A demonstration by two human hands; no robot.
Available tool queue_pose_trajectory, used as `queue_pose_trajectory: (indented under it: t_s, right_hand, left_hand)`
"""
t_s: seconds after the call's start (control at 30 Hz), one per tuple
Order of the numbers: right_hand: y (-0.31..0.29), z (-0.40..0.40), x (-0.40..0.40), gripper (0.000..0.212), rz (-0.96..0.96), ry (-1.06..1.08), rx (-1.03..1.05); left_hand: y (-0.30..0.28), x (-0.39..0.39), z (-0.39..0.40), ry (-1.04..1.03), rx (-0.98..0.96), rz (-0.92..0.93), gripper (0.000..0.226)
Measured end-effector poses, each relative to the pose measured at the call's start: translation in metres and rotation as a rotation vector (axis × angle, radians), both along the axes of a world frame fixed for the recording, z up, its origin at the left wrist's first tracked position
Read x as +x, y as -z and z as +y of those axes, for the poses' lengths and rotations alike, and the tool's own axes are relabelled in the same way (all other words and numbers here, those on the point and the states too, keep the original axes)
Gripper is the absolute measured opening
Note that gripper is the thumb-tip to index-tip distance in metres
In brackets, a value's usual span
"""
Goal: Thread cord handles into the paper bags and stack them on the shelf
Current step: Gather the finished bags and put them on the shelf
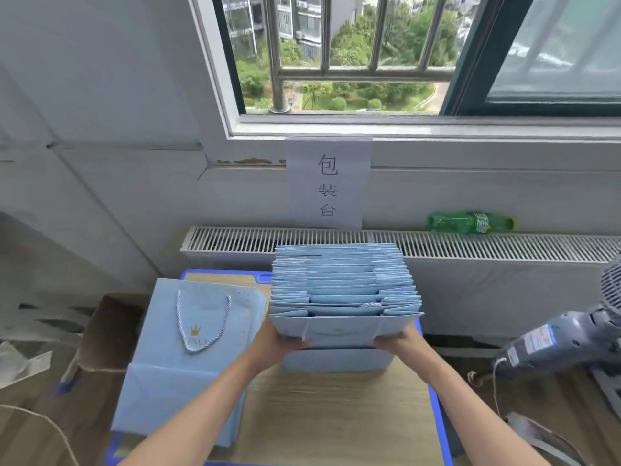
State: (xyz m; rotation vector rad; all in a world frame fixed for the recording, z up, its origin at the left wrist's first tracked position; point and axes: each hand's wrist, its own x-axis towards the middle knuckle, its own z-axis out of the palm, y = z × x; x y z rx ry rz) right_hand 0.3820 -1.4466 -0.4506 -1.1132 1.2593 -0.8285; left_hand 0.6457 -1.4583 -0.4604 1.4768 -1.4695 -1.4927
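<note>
A thick bundle of light-blue paper bags (342, 290) stands on edge at the far side of the wooden table top (336, 412), in front of the radiator. My left hand (279, 341) grips its near left corner and my right hand (396, 338) grips its near right corner. To the left lies a flat pile of the same blue bags (188, 358); the top one shows a crown logo and a white-blue twisted cord handle (201, 324). A bit of cord shows between bags in the bundle.
A white radiator (470, 250) runs behind the table, with a green plastic bottle (470, 223) lying on it. A paper sign (327, 183) hangs on the wall. A grey heat gun (564, 344) lies at right, a cardboard box (111, 327) at left, and twine (40, 422) at lower left.
</note>
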Motion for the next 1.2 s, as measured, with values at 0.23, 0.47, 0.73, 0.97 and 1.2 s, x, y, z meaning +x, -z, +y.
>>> queue_pose_trajectory:
  t_s: [0.23,0.47,0.73,0.97,1.2]
  right_hand:
    - [0.014,0.012,-0.013,0.081,-0.056,0.020,0.183]
    - [0.028,0.076,-0.027,0.051,-0.280,0.356,0.370]
    - [0.038,0.205,-0.067,0.073,-0.347,0.853,0.361]
    - [0.039,0.340,-0.092,0.029,-0.497,1.275,0.275]
    - [0.043,0.496,-0.093,0.030,-0.567,1.668,0.284]
  left_hand:
    - [-0.001,-0.001,-0.011,0.049,0.177,0.068,0.079]
    - [0.009,-0.049,-0.005,0.237,0.443,0.126,0.058]
    - [0.018,-0.160,0.036,0.558,0.563,-0.023,0.015]
    - [0.018,-0.273,0.119,0.943,0.564,-0.170,0.016]
    - [0.024,-0.362,0.259,1.344,0.660,-0.317,0.052]
